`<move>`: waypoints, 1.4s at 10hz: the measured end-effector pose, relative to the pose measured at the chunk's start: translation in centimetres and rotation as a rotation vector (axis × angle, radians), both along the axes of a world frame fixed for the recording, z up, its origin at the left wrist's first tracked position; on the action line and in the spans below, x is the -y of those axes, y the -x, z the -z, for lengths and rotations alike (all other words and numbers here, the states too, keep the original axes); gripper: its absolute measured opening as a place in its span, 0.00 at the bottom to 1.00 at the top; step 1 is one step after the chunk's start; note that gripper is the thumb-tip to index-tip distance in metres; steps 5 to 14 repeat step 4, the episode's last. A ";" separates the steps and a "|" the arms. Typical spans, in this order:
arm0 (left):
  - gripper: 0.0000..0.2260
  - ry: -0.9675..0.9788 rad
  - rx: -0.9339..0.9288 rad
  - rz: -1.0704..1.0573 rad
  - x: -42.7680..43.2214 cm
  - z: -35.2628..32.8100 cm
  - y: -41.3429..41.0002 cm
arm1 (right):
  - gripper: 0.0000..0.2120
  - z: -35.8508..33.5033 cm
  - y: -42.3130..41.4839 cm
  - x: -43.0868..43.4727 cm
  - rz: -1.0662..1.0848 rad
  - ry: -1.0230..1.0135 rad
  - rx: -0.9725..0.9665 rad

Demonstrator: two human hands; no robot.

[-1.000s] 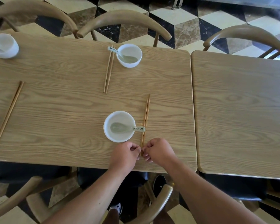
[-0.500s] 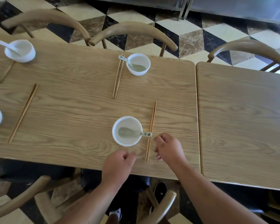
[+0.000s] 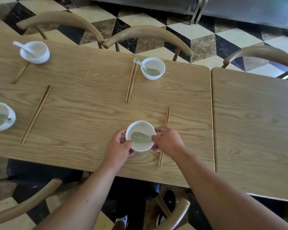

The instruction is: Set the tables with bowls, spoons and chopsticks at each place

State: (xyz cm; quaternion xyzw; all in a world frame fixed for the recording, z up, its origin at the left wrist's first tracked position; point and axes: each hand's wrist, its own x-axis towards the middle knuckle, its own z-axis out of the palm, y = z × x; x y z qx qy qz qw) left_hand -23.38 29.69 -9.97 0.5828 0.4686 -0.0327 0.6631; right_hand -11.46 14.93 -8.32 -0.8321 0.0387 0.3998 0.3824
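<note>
Both hands hold the near bowl [image 3: 140, 136] on the long table [image 3: 83, 112]; the left hand [image 3: 119, 147] curls around its left side and the right hand [image 3: 168, 141] pinches its right rim. A spoon [image 3: 140, 136] lies inside this bowl; chopsticks [image 3: 164, 138] lie just right of it, partly under the right hand. Three other bowls on the long table have spoons and chopsticks too, so four places look done. The table to the right [image 3: 256, 130] has nothing on it yet; that part is left.

wood table [image 3: 93, 90] | four bowls [image 3: 153, 68] | chopstick pairs [image 3: 131, 80]
</note>
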 end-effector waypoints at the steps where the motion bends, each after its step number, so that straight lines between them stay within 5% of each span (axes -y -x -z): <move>1: 0.23 0.000 -0.001 0.015 -0.2 0.1 0.3 | 0.18 -0.2 0.3 0.0 0.015 0.007 -0.006; 3: 0.24 -0.043 -0.018 0.067 -0.4 0.2 0.4 | 0.19 -0.6 0.5 -0.2 0.007 0.029 0.004; 4: 0.26 -0.235 -0.069 0.176 -0.8 -0.1 0.6 | 0.24 -1.0 0.9 0.1 -0.158 0.183 0.209; 14: 0.26 -0.235 -0.069 0.176 -0.8 -0.1 0.6 | 0.24 -1.0 0.9 0.1 -0.158 0.183 0.209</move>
